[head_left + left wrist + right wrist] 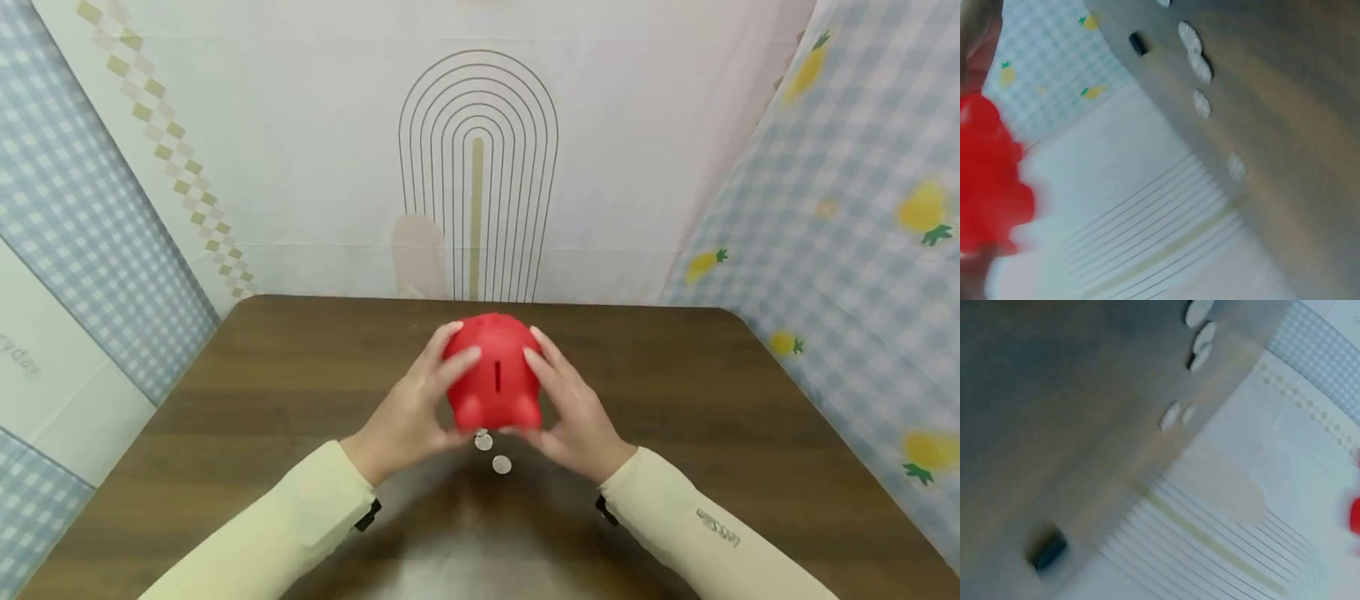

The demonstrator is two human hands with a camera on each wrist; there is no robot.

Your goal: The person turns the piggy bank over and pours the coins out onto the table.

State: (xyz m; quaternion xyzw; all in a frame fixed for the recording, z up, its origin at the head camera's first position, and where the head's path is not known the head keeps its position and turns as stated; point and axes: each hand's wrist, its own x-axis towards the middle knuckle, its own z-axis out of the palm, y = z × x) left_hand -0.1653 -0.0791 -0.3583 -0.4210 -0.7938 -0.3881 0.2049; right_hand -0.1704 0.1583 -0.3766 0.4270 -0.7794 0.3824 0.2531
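Note:
A red piggy bank (pixel 498 337) with a dark coin slot is held up over the table between both hands. My left hand (pixel 405 412) grips its left side, fingers spread along it and thumb low. On the opposite side my right hand (pixel 583 421) grips it in the same way. Silver coins (pixel 502 465) lie on the table below; the piggy bank hides part of the group in the head view. Several coins (pixel 1202 103) show in the left wrist view, where the red body (pixel 988 181) is blurred at the left edge.
On the dark wood table (pixel 300 350) lies a small black round piece (pixel 1049 550), seen in both wrist views and hidden in the head view. A white patterned cloth (pixel 315 150) hangs behind the table, with checked cloth (pixel 847 233) at the right side.

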